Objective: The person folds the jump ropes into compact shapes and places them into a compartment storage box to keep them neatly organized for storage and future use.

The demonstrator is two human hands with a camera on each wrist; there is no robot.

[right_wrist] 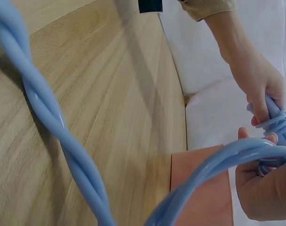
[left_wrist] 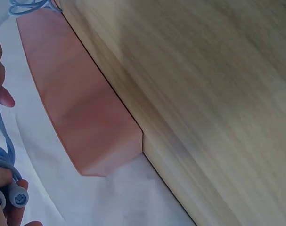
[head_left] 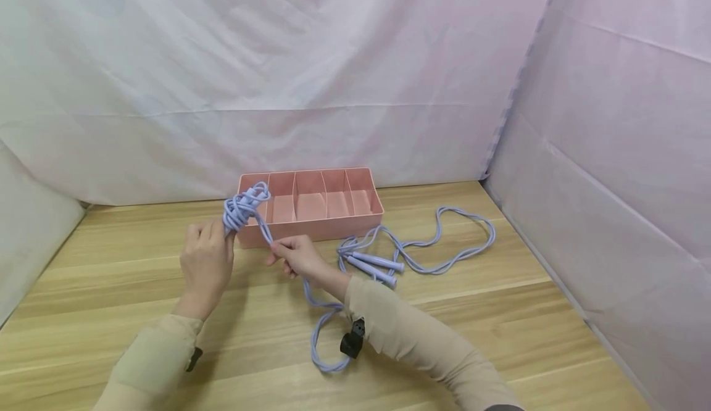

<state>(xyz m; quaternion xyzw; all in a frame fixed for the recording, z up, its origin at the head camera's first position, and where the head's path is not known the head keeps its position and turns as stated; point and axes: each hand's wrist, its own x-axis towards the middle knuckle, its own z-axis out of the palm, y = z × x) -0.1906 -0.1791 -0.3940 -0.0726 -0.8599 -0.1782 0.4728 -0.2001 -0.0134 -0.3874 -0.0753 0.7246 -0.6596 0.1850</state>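
No words to read here

You won't find any letters, numbers, labels or signs in these pictures. The pink box (head_left: 311, 226), the blue rope (head_left: 244, 204), the wood table (head_left: 500, 312) and the white sheets (head_left: 278, 78) are all plain.

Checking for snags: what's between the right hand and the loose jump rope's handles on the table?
Head view: bare wooden table between the right hand and the handles; nothing else.

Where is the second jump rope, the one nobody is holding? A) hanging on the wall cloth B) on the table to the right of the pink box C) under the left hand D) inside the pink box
B: the loose jump rope lies on the wooden table beside the pink divided box, untouched by either hand.
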